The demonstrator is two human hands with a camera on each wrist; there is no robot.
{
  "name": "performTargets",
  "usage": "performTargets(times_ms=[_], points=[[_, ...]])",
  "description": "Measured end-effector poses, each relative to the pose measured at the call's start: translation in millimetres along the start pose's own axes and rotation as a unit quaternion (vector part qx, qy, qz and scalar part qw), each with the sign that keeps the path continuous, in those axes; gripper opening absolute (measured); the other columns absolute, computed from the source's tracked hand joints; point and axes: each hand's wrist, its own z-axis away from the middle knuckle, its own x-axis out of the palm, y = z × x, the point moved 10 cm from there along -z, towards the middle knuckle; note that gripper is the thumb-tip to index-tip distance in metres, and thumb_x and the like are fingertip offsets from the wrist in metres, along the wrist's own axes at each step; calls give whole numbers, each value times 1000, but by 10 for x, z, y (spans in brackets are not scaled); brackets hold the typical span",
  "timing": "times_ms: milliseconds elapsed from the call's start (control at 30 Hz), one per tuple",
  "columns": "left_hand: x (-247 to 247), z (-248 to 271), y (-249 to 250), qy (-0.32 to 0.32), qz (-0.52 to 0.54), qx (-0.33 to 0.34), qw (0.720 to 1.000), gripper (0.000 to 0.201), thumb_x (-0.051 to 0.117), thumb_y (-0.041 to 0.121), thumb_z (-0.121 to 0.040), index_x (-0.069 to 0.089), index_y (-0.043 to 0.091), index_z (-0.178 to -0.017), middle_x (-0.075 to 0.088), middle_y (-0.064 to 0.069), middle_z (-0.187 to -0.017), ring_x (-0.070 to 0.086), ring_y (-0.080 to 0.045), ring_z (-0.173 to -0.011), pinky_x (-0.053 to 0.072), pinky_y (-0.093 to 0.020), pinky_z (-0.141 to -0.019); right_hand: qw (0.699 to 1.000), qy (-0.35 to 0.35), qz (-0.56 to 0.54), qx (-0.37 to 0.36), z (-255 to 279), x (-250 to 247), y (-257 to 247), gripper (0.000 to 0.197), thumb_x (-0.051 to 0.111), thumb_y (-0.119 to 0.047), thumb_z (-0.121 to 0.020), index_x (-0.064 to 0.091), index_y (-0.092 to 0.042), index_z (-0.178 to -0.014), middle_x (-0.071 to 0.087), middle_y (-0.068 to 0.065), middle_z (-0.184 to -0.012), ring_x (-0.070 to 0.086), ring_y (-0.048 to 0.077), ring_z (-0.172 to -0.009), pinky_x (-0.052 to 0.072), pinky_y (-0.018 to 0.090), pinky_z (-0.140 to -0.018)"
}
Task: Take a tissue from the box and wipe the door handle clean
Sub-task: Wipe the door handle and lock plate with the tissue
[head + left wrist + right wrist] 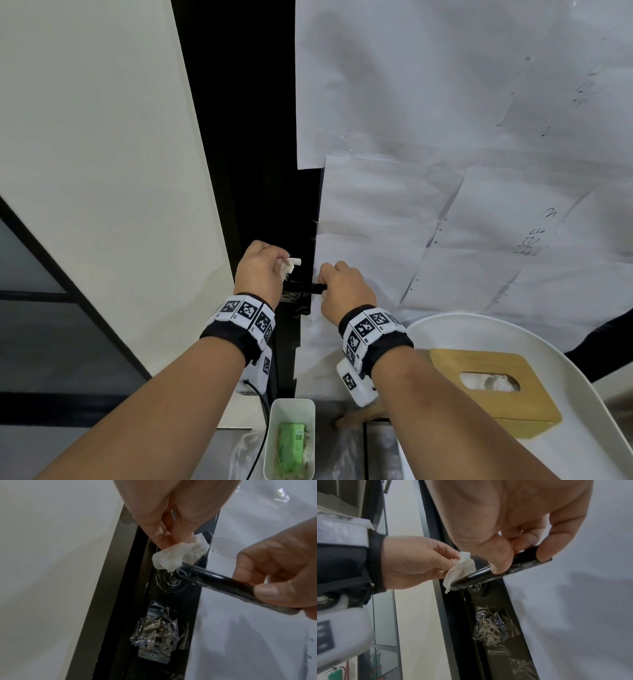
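Two containers sit nearest: a white bin (292, 440) holding green packaging, and a wooden tissue box (493, 387) behind the right hand (344, 289), which grips the black door handle (214, 581). Left hand (260, 270) pinches a crumpled tissue (178, 554) against the handle's base.

Both bare forearms wear black wristbands (236, 337) topped with white blocks printed with black square-patterned markers (363, 328).

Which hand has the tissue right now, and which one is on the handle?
The left hand pinches the crumpled tissue at the base of the door handle; the right hand grips the handle's free end, with no tissue in it.
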Motion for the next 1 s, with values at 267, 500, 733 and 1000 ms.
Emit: performTargets(times_ms=[267, 500, 733, 1000], points=[[162, -14, -127, -52, -70, -16, 996, 19, 58, 15, -90, 73, 15, -101, 60, -3, -103, 61, -20, -87, 50, -25, -77, 1000, -4, 0, -4, -10, 6, -1, 22, 52, -7, -83, 49, -18, -101, 50, 4, -103, 47, 25, -95, 44, 36, -64], [103, -72, -168, -28, -98, -68, 992, 13, 63, 28, -85, 71, 20, -91, 66, -2, -89, 64, -21, -77, 51, -27, -64, 1000, -9, 0, -3, -14, 12, -8, 22, 53, -7, -83, 49, -18, -102, 50, 4, -104, 47, 25, -96, 42, 35, -63], [189, -113, -181, -70, -103, -119, 985, 13, 62, 19, -82, 73, 17, -89, 71, -5, -78, 66, -22, -72, 53, -26, -62, 1000, -14, -1, 2, -15, 7, -9, 23, 52, -6, -81, 48, -18, -101, 50, 5, -104, 47, 26, -96, 45, 36, -65], [171, -83, -108, -121, -121, -126, 977, 12, 65, 18, -81, 74, 18, -88, 72, -3, -85, 66, -20, -77, 54, -26, -67, 1000, -14, -1, 7, -8, -4, -13, 22, 53, -7, -82, 48, -19, -100, 50, 4, -103, 47, 25, -96, 43, 36, -65]])
